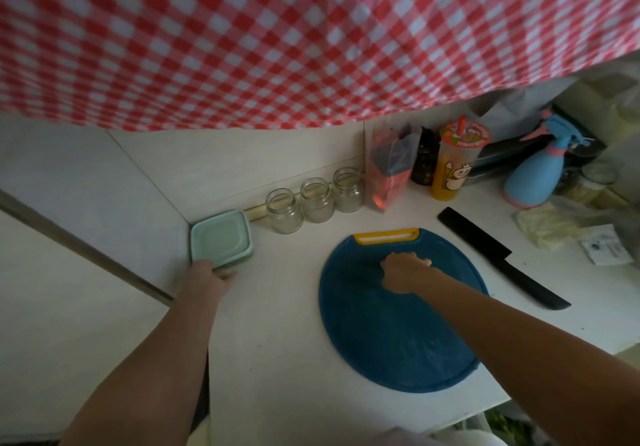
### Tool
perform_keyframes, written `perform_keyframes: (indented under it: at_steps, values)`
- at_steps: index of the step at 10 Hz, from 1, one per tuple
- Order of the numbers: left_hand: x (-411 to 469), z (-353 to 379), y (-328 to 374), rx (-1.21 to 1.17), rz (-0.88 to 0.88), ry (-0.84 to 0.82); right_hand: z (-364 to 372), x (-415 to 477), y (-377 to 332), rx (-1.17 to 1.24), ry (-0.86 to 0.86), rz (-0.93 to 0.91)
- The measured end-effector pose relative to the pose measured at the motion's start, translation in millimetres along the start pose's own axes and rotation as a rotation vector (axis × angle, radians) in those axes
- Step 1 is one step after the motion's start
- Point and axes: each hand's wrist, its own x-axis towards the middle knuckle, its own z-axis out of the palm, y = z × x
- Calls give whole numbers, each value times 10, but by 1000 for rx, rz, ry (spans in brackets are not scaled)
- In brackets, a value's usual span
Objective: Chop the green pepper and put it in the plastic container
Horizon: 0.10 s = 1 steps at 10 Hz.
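A: Why is the container gripped by the left hand?
B: Probably to be drawn nearer the board.
A: The pepper?
B: None is seen. The right hand is laid on the board, fingers bent; whether anything is held cannot be told.

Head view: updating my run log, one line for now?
left hand touches container | right hand rests on cutting board | knife beside board

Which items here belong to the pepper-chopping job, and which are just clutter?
Job: plastic container, held by the left hand; blue cutting board under the right hand; black knife. No pepper visible.
Lying about: three glass jars, drink cup, spray bottle, red bag.
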Motion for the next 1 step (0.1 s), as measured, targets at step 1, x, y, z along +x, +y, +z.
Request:
perform_keyframes:
  at_steps: [1]
  values:
    - [23,18,-101,157,8,25,-33,-23,17,18,-24,-15]
